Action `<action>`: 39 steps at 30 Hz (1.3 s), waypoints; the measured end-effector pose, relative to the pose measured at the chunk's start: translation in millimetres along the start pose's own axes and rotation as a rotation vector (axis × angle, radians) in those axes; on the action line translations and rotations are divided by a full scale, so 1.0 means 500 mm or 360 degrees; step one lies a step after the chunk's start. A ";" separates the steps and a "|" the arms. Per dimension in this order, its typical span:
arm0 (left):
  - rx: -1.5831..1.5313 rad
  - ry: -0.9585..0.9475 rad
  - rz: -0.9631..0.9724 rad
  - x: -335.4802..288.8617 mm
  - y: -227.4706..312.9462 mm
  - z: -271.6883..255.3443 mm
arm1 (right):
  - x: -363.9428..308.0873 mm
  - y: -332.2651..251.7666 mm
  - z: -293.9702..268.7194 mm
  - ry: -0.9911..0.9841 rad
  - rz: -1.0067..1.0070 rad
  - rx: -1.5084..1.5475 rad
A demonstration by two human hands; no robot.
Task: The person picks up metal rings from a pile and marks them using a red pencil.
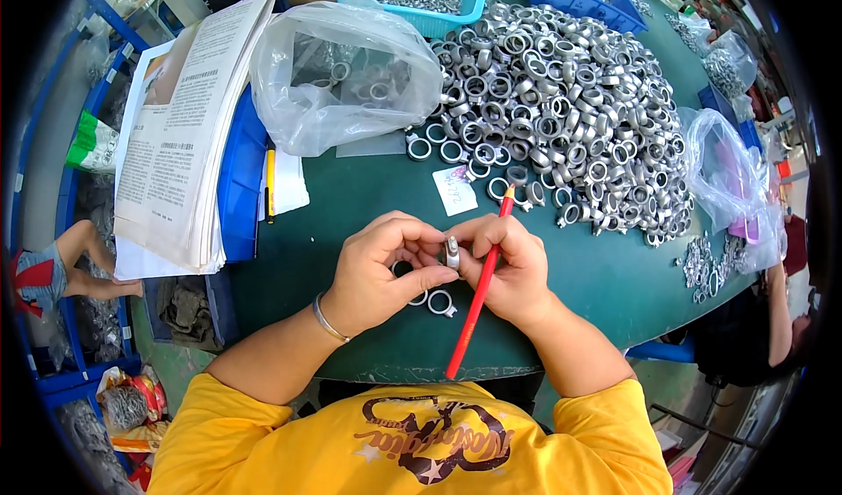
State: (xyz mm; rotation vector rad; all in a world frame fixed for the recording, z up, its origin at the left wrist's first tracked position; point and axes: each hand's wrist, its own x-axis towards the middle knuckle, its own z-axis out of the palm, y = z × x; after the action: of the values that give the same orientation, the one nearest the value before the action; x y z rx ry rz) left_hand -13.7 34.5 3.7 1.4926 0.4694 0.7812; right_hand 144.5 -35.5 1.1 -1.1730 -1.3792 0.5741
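Between both hands is a small silver metal ring (pixel 452 252), seen edge-on, with a raised lug. My left hand (pixel 377 271) pinches it between thumb and fingers. My right hand (pixel 509 263) also has its fingertips on the ring and carries a red pencil (pixel 474 311) across the fingers, its tip pointing away from me. A few similar rings (pixel 441 302) lie on the green table beneath my left hand, partly hidden by it. Beyond my hands a large heap of metal rings (pixel 561 100) spreads over the table.
A clear plastic bag (pixel 351 74) with rings stands left of the heap. Newspapers (pixel 189 127) rest on a blue bin (pixel 241 179), beside a yellow pencil (pixel 271 184). A small paper note (pixel 454 190) lies near the heap. Turquoise (pixel 421 21) and blue baskets (pixel 583 0) stand behind. People sit at both sides.
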 end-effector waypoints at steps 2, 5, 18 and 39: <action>-0.0027 -0.0003 -0.0015 0.001 0.001 0.001 | 0.004 -0.002 -0.001 0.0035 -0.0144 -0.0122; -0.0056 0.0009 -0.0005 0.001 0.002 0.003 | 0.003 -0.002 0.001 0.0056 -0.0139 -0.0111; -0.0388 -0.0086 -0.0411 0.004 0.007 -0.006 | -0.002 -0.006 0.005 0.0068 0.0165 0.0092; -0.0029 -0.0051 0.0054 0.005 -0.001 -0.005 | 0.002 -0.021 0.004 0.0058 0.0007 0.0267</action>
State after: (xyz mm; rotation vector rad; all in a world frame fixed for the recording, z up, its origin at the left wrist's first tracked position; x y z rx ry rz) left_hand -13.6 38.2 3.3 1.4976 0.4129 0.7853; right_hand 139.5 -38.0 10.1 -1.0463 -1.2722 0.6556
